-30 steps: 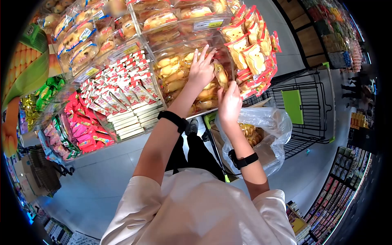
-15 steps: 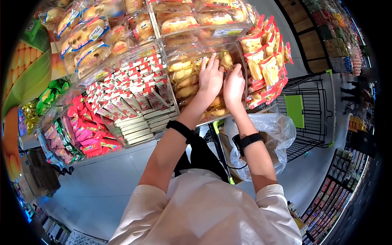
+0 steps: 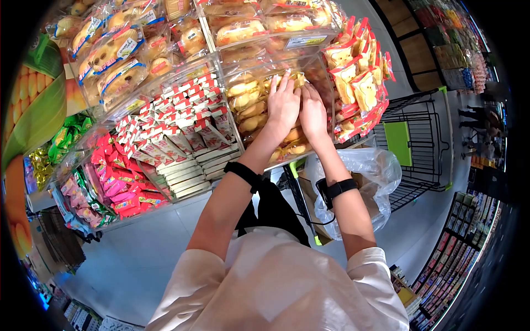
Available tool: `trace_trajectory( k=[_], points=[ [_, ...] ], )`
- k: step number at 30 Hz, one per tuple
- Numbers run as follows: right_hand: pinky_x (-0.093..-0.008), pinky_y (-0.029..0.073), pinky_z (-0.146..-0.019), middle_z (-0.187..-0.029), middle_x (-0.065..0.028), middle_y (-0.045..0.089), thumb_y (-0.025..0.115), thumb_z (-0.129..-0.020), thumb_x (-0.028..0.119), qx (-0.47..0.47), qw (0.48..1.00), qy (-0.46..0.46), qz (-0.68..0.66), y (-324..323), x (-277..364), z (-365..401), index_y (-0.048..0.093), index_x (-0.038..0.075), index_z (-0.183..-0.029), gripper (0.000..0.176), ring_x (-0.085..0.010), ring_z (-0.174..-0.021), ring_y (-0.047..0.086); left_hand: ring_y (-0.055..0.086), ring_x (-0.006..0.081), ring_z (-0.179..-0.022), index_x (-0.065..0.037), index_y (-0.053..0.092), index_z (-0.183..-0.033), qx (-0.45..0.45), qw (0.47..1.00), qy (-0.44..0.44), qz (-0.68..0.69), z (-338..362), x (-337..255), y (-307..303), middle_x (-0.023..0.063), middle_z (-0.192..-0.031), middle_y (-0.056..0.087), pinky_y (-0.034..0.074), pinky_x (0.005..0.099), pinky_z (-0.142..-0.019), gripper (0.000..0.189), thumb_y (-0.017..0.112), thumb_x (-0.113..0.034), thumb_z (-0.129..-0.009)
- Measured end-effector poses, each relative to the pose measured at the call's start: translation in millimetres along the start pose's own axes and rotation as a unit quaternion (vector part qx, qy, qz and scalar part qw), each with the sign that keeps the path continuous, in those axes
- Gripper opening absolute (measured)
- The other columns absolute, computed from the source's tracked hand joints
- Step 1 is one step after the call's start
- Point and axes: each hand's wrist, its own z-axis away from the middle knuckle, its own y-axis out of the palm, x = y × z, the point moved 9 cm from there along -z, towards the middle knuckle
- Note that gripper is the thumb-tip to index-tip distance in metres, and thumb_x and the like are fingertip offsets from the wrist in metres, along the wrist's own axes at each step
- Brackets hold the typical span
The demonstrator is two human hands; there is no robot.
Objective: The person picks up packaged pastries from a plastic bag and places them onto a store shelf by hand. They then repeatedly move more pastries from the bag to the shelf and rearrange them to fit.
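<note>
Wrapped small golden breads [image 3: 251,110] fill a clear-walled bin in front of me. My left hand [image 3: 283,105] lies over these packs, its fingers stretched toward the bin's far side and slightly apart. Close beside it, my right hand [image 3: 313,115] is also inside the bin, fingers extended and pointing forward onto the packs by the right-hand part. The fingertips touch clear wrappers; what lies directly beneath the palms is hidden. Neither hand has a pack lifted.
Red-and-white wrapped bars [image 3: 182,124] fill the bin to the left, beyond them pink packets [image 3: 118,176]. Bear-printed bread bags [image 3: 364,91] hang over the right side. A black shopping cart [image 3: 414,149] and a clear plastic bag in a carton [image 3: 381,171] stand right.
My right hand has shifted slightly forward and left, its bent fingers straightening over the packs. The upright pack between the hands now lies lower. My left hand stays nearly in place.
</note>
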Motion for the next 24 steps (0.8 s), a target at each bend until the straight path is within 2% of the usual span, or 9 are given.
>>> trace_trajectory(
  k=[4, 5, 9, 12, 18, 20, 21, 23, 24],
  points=[
    [-0.0381, 0.043, -0.091, -0.112, -0.0197, 0.057, 0.051, -0.083, 0.004, -0.021, 0.996, 0.001, -0.086, -43, 11, 18, 0.056, -0.005, -0.104, 0.023, -0.0332, -0.105, 0.054, 0.042, 0.0286, -0.121, -0.004, 0.061, -0.099, 0.032, 0.999, 0.006, 0.022, 4, -10, -3, 0.0137, -0.118, 0.052, 0.028, 0.0478, -0.104, 0.024, 0.059, -0.014, -0.077],
    [-0.038, 0.044, -0.09, -0.11, -0.0191, 0.057, 0.051, -0.084, 0.004, -0.02, 0.991, 0.023, -0.128, -63, 15, 29, 0.057, -0.004, -0.103, 0.022, -0.0332, -0.104, 0.055, 0.045, 0.0298, -0.115, -0.003, 0.06, -0.097, -0.035, 0.998, -0.007, 0.049, 7, -14, -45, 0.0142, -0.113, 0.053, 0.032, 0.0463, -0.1, 0.021, 0.06, -0.014, -0.078],
    [-0.0301, 0.048, -0.077, -0.092, -0.0121, 0.065, 0.051, -0.089, 0.005, -0.074, 0.932, 0.209, -0.287, -131, -26, 110, 0.061, -0.001, -0.098, 0.014, -0.0229, -0.083, 0.063, 0.052, 0.0322, -0.091, -0.003, 0.056, -0.089, -0.02, 0.964, -0.003, 0.266, 37, -64, -89, 0.0131, -0.094, 0.053, 0.043, 0.0404, -0.077, 0.013, 0.062, -0.008, -0.078],
    [-0.0228, 0.049, -0.07, -0.08, -0.0072, 0.066, 0.049, -0.093, 0.01, -0.122, 0.816, 0.378, -0.421, -143, -100, 191, 0.062, 0.0, -0.098, 0.018, -0.0087, -0.076, 0.061, 0.056, 0.0287, -0.081, -0.004, 0.056, -0.086, 0.089, 0.927, -0.002, 0.363, 72, -121, -73, 0.0092, -0.083, 0.055, 0.045, 0.0369, -0.069, 0.01, 0.062, -0.006, -0.079],
    [-0.0256, 0.052, -0.059, -0.073, -0.0074, 0.066, 0.051, -0.089, 0.012, -0.121, 0.723, 0.583, -0.35, -104, -261, 353, 0.064, -0.005, -0.088, 0.021, -0.0117, -0.063, 0.063, 0.057, 0.0308, -0.078, -0.004, 0.055, -0.081, 0.278, 0.872, 0.014, 0.403, 133, -222, 16, 0.0115, -0.079, 0.056, 0.046, 0.0383, -0.065, 0.007, 0.06, -0.01, -0.079],
    [-0.0253, 0.051, -0.057, -0.065, -0.0085, 0.066, 0.055, -0.084, 0.014, -0.031, 0.713, 0.624, -0.319, -65, -293, 383, 0.067, -0.003, -0.08, 0.022, -0.0123, -0.059, 0.064, 0.057, 0.0325, -0.079, -0.004, 0.056, -0.081, 0.341, 0.855, -0.011, 0.391, 154, -246, 59, 0.0133, -0.08, 0.056, 0.046, 0.0403, -0.066, 0.007, 0.059, -0.009, -0.079],
    [-0.025, 0.053, -0.055, -0.07, -0.011, 0.065, 0.054, -0.084, 0.012, 0.049, 0.751, 0.598, -0.276, -25, -316, 401, 0.064, -0.006, -0.083, 0.021, -0.0156, -0.059, 0.064, 0.057, 0.0333, -0.081, -0.004, 0.056, -0.083, 0.375, 0.86, 0.017, 0.346, 168, -256, 85, 0.0142, -0.081, 0.057, 0.046, 0.0412, -0.068, 0.007, 0.059, -0.009, -0.079],
    [-0.026, 0.051, -0.05, -0.063, -0.0108, 0.064, 0.058, -0.078, 0.011, 0.129, 0.735, 0.617, -0.251, 5, -314, 399, 0.066, -0.005, -0.074, 0.019, -0.0139, -0.055, 0.063, 0.057, 0.0351, -0.084, -0.004, 0.057, -0.085, 0.435, 0.861, 0.07, 0.253, 196, -260, 143, 0.0161, -0.084, 0.057, 0.047, 0.0429, -0.07, 0.008, 0.057, -0.008, -0.078],
    [-0.0297, 0.052, -0.058, -0.066, -0.0122, 0.065, 0.061, -0.074, 0.017, 0.196, 0.76, 0.587, -0.198, 39, -318, 406, 0.067, -0.001, -0.077, 0.019, -0.0186, -0.06, 0.064, 0.057, 0.036, -0.086, -0.004, 0.057, -0.089, 0.454, 0.863, 0.07, 0.209, 204, -254, 170, 0.0171, -0.088, 0.057, 0.047, 0.0436, -0.072, 0.012, 0.056, -0.007, -0.077]
  ],
)
